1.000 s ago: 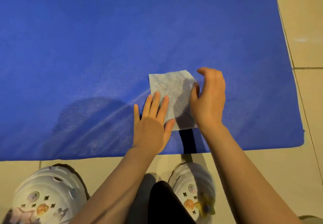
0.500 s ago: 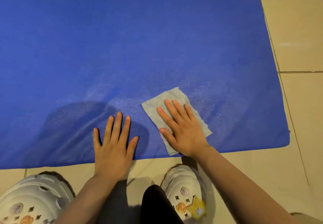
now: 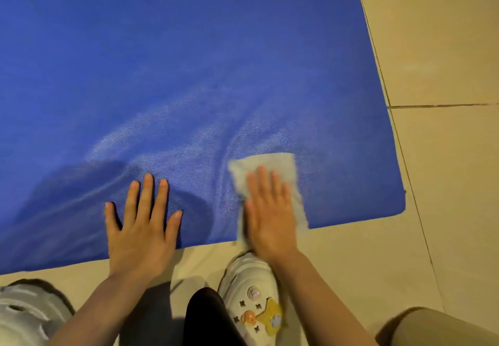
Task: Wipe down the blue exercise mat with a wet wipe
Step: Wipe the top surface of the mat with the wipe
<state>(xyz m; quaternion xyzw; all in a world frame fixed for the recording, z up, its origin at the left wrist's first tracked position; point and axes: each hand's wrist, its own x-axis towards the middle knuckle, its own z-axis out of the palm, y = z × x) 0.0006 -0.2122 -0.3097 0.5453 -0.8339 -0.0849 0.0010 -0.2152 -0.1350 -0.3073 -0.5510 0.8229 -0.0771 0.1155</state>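
From the head view, the right hand [image 3: 270,210] lies flat with straight fingers held close together, pressing down on the wet wipe [image 3: 267,167]; it is blurred. The wipe is a pale, thin, roughly rectangular sheet, slightly crumpled, its far end showing past the fingertips toward 12 o'clock and its right edge beside the palm. It sits on the blue exercise mat [image 3: 189,61] at the near right corner, at about 5 o'clock on the mat. The left hand [image 3: 140,226] rests flat at 9 o'clock of the wipe, fingers straight and spread, palm over the mat's near edge. The mat is a thick rectangle with a fine pebbled texture, shiny in curved streaks near the hands. It lies on smooth beige floor tiles [image 3: 445,48]. At 6 o'clock are white perforated clogs [image 3: 251,291] with small charms.
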